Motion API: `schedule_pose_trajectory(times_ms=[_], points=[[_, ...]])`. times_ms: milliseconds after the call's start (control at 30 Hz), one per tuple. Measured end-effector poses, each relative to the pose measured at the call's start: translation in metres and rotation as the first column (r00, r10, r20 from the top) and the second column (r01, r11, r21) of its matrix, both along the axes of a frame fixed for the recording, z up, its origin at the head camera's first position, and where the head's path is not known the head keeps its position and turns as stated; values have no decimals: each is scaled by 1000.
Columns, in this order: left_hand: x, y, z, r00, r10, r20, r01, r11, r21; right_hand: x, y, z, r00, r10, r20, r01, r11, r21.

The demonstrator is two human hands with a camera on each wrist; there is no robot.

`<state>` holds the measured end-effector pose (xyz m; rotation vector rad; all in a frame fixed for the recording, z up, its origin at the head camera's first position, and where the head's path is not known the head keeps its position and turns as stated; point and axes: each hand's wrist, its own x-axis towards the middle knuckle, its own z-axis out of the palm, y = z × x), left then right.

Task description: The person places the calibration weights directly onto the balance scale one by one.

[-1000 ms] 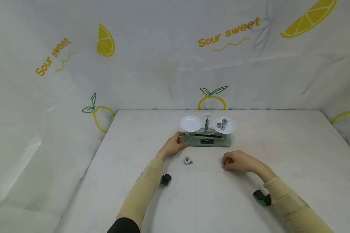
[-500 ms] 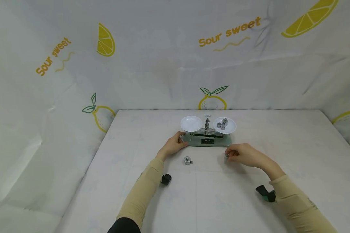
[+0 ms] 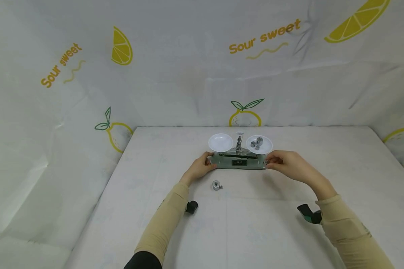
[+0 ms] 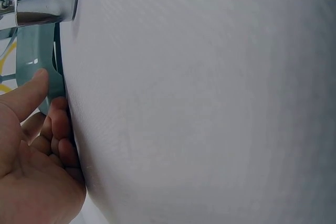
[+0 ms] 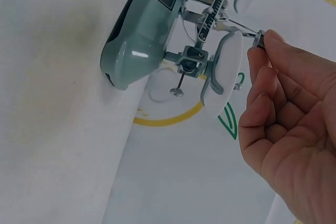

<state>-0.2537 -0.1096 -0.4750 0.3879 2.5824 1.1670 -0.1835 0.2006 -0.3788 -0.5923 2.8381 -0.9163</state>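
A green balance scale (image 3: 239, 164) with two white pans stands near the back of the table. My left hand (image 3: 198, 167) grips the left end of its base, thumb in front and fingers behind. The thumb lies on the green base (image 4: 34, 56) in the left wrist view. Between thumb and forefinger my right hand (image 3: 289, 163) pinches a small metal weight (image 5: 259, 39), held up beside the right pan (image 5: 226, 72). That right pan carries several metal weights (image 3: 259, 141); nothing lies in the left pan (image 3: 220, 142).
A larger metal weight (image 3: 216, 185) stands on the white table (image 3: 242, 224) in front of the scale, with a tiny one (image 3: 221, 187) touching its right side. Behind the table hangs a white cloth (image 3: 175, 74) with lemon prints.
My right hand has lifted the small weight and carried it away from me, from the table in front to beside the scale's right end. The left hand has stayed on the base.
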Motion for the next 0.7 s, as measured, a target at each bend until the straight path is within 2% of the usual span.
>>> schedule_pose_trajectory(times_ms=[367,700], points=[[0,1,-1,1000,2,6,-2,1000,8,-13,-2,8,993,-95,-68,92,995,-42],[0,0,1,1000,7,14,-7,1000,5,-30,-4,1,987,-153,-52,150,988,-47]])
